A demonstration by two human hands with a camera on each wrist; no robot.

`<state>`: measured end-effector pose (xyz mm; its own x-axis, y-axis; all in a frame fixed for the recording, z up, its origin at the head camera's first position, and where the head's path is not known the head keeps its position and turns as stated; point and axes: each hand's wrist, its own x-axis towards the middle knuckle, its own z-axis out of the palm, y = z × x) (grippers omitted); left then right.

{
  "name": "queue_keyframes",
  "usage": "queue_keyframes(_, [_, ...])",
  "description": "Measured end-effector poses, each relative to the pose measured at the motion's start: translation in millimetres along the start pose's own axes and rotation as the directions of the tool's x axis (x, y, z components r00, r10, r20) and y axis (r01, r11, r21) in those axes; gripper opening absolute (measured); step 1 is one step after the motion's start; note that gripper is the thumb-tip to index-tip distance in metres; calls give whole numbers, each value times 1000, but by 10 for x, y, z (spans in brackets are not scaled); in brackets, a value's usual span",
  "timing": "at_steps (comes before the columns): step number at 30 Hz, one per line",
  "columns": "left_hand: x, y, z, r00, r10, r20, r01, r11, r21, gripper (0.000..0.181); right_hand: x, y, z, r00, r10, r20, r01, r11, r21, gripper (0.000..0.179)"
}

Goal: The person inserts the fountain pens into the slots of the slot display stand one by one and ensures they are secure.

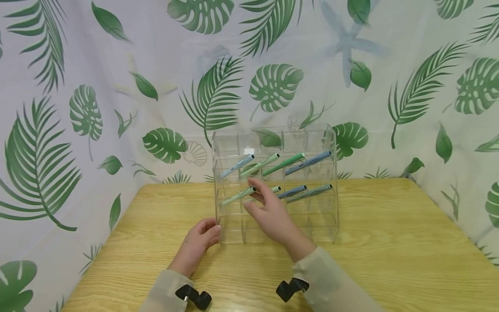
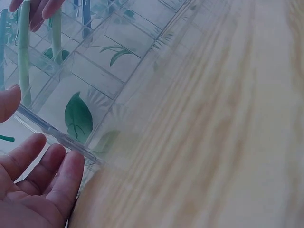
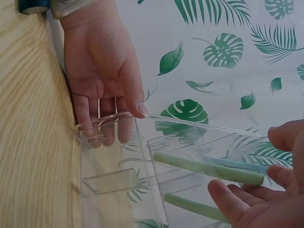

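Note:
A clear acrylic pen rack stands upright on the table, with capped pens slanting in two of its tiers. My left hand holds the rack's lower left side panel, thumb on the front edge and fingers behind it. My right hand is at the lower pen row, thumb and forefinger spread around the capped end of the leftmost light green pen. In the right wrist view, that pen lies in its slot beside the fingers. Behind my right hand, a second light green pen is partly hidden.
Further right in that row are a blue pen and a grey-blue pen. The tier above bears light blue, light green, green and blue pens. A leaf-print cloth hangs behind the wooden table.

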<state>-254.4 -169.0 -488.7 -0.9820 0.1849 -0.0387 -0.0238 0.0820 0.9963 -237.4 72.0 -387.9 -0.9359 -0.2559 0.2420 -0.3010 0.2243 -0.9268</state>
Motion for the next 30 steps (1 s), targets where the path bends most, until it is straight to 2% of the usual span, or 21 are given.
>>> queue_keyframes(7, [-31,44,-10,1000,1,-23,-1,1000,-1,45,-140,-61,-126,997,-34,74,34,999,1,63])
queue_keyframes(11, [-48,72,4,999,-9,-52,9,1000,3,45,-247,-94,-243,995,-54,83,54,999,-3,61])
queue_keyframes(17, [-57,96,2,998,-14,-58,16,1000,22,45,-388,-107,-474,991,-101,85,104,994,-28,59])
queue_keyframes(23, [-43,117,-18,998,-10,-59,12,999,32,44,-558,-105,-752,989,-114,93,121,990,-76,57])
queue_keyframes(27, [-79,140,-41,997,-4,-73,13,992,125,49,-685,-37,-957,993,-102,66,112,979,-173,58])
queue_keyframes(30, [-124,178,-75,997,9,-80,12,965,262,57,-786,13,-1118,996,-83,40,91,962,-258,59])
